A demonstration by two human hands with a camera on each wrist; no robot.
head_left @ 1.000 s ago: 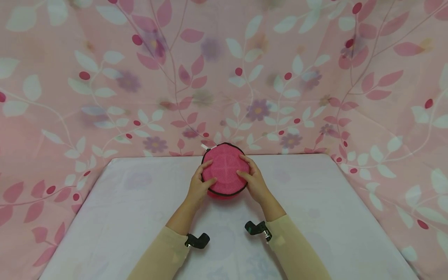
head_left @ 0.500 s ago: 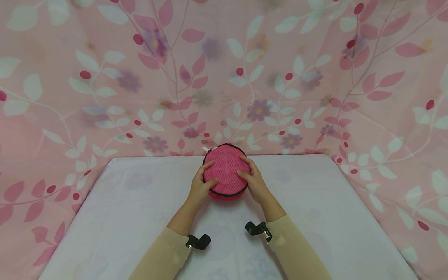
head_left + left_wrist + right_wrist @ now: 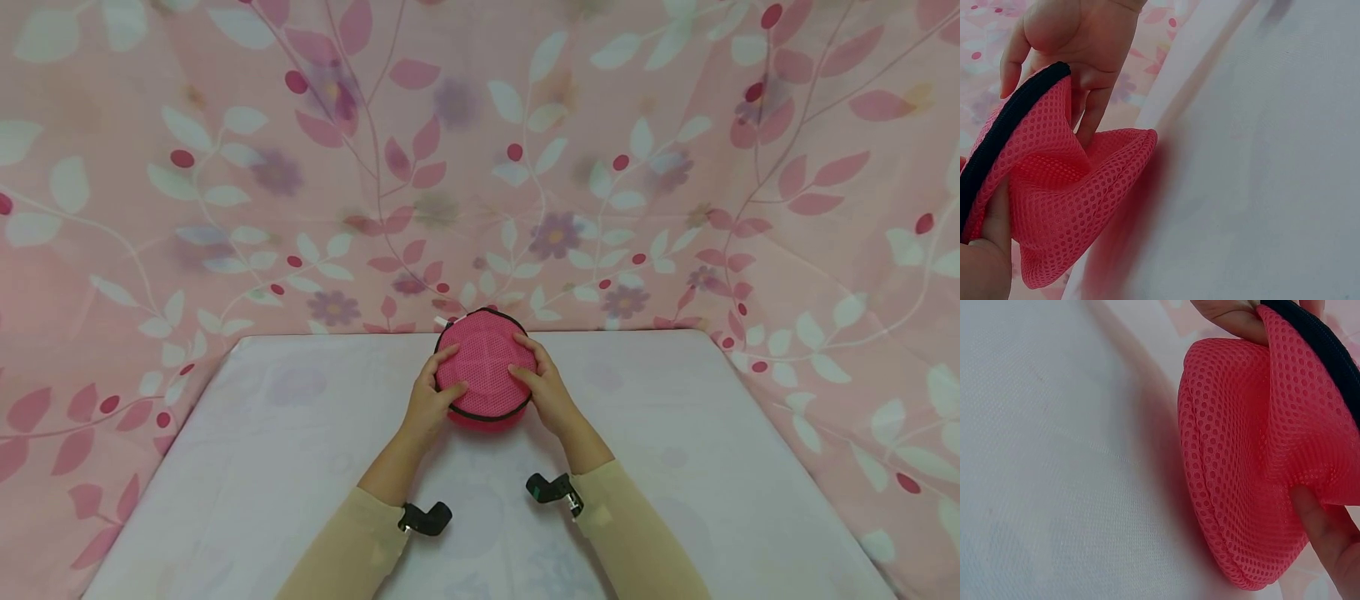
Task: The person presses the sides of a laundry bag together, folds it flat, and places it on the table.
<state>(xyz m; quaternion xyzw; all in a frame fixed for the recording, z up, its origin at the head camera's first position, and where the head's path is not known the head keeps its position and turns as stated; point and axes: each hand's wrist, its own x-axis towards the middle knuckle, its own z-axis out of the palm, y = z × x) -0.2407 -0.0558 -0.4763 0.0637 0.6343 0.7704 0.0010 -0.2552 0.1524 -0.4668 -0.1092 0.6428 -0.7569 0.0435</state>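
Observation:
A round pink mesh laundry bag with a black zipped edge is held level between both hands over the white table. My left hand grips its left side, thumb and a finger on the top face and other fingers under the bag. On the opposite side my right hand holds it the same way. The wrist views show the mesh underside hanging in soft folds, with a fingertip pressing into it. At the bag's back left sticks out a small white tag.
The white cloth-covered table spreads around the arms, its far edge just behind the bag. Pink flowered fabric hangs behind and at both sides. Black wrist cameras jut inward from the sleeves.
The bag and both hands shifted very slightly to the right in the first half second. Since then they stay nearly still, with the same hold.

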